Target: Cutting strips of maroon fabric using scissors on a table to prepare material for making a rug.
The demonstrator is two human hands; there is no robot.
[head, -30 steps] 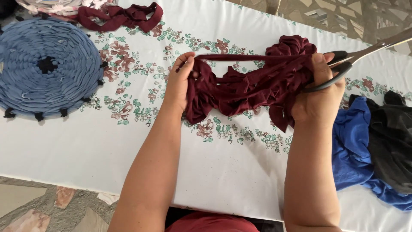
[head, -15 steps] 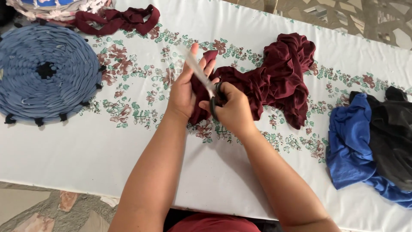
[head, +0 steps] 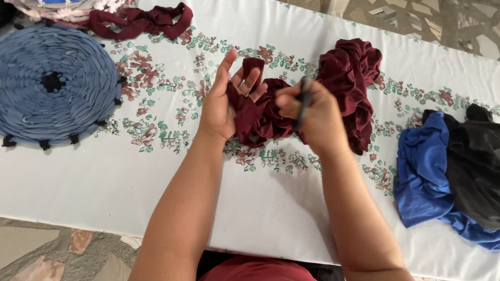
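Observation:
My left hand (head: 225, 101) holds an edge of the maroon fabric (head: 350, 78) between thumb and fingers, with the index finger raised. My right hand (head: 317, 117) grips dark-handled scissors (head: 303, 101), blurred, right beside the bunched cloth between both hands. The rest of the maroon fabric lies heaped behind my right hand on the white floral tablecloth (head: 172, 130).
A round blue woven mat (head: 54, 88) lies at the left. A maroon fabric strip (head: 140, 18) sits at the top left. Blue cloth (head: 424, 177) and black cloth (head: 476, 161) are piled at the right edge. Tiled floor shows below the table's near edge.
My right hand came from the far right with the scissors to the bunched fabric near my left hand. My left hand has gathered the maroon edge and lifted it.

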